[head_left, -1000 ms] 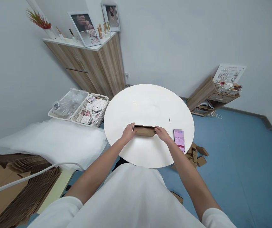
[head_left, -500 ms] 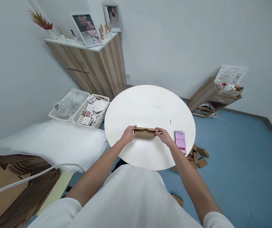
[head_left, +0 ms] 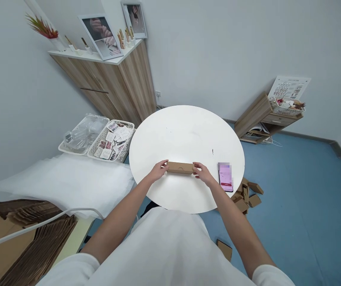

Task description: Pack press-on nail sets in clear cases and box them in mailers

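Note:
A small, long brown cardboard box point(head_left: 180, 168) rests on the round white table point(head_left: 185, 135), its lid folded down at the front. My left hand point(head_left: 159, 170) grips the box's left end, fingers at the top corner. At the opposite end, my right hand point(head_left: 201, 172) holds the right corner between thumb and fingers. To the right of my right hand lies a phone point(head_left: 225, 178) with a pink screen, partly blurred out.
Several brown boxes point(head_left: 242, 198) lie on the blue floor right of the table; another box point(head_left: 224, 249) is nearer me. On the left are a basket of cards point(head_left: 111, 141), a basket of clear plastic point(head_left: 84, 133), white sheets point(head_left: 69, 180) and stacked flat cardboard point(head_left: 33, 254).
The box's lid has gone from partly raised, with the inside showing, to folded down. Both hands stay at its ends. The camera view has shifted slightly.

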The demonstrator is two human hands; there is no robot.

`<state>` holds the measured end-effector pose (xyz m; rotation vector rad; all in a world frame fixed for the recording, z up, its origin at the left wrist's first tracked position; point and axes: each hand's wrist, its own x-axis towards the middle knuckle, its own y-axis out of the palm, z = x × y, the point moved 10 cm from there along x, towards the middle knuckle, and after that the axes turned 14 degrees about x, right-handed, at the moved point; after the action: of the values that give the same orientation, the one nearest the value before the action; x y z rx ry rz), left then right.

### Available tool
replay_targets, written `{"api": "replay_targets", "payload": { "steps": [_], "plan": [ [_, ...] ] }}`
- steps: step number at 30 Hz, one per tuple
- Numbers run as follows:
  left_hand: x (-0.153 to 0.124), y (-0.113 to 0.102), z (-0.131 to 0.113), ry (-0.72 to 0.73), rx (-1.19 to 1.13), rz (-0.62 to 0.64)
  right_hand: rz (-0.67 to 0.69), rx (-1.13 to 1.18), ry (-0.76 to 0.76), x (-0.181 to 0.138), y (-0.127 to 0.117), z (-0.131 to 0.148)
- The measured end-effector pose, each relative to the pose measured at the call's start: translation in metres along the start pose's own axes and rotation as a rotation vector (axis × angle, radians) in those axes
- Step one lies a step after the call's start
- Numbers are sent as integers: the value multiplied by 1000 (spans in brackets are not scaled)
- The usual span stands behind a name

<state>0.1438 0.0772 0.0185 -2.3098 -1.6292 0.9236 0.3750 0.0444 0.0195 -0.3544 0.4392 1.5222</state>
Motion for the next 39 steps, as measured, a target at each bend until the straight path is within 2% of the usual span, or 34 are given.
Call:
{"api": "replay_targets", "payload": {
  "steps": [6, 11, 17, 22, 27, 30, 34, 39],
  "plan": [
    [-3, 1, 3, -6, 0, -39, -12, 42, -11, -4, 4, -7],
    [-9, 4, -1, 47, 18, -91, -46, 32, -132, -14, -4, -5],
    [-28, 26, 12, 10, 7, -90, -85, 119, -157, -36, -3, -40],
    [-36, 31, 26, -10, 94, -154, -194, -6, -241, -46, 1, -59],
    [-39, 30, 44, -122, 207, -194, -254, -6, -145, -45, 1, -78],
    [-39, 34, 54, -196, 181, -159, -326, -54, -70, -43, -3, -84],
    [-37, 42, 59, -216, 109, -61, -326, -100, -35, -39, 0, -82],
    [-34, 43, 60, -195, 176, -38, -337, -143, 0, -40, 2, -85]
  ]
}}
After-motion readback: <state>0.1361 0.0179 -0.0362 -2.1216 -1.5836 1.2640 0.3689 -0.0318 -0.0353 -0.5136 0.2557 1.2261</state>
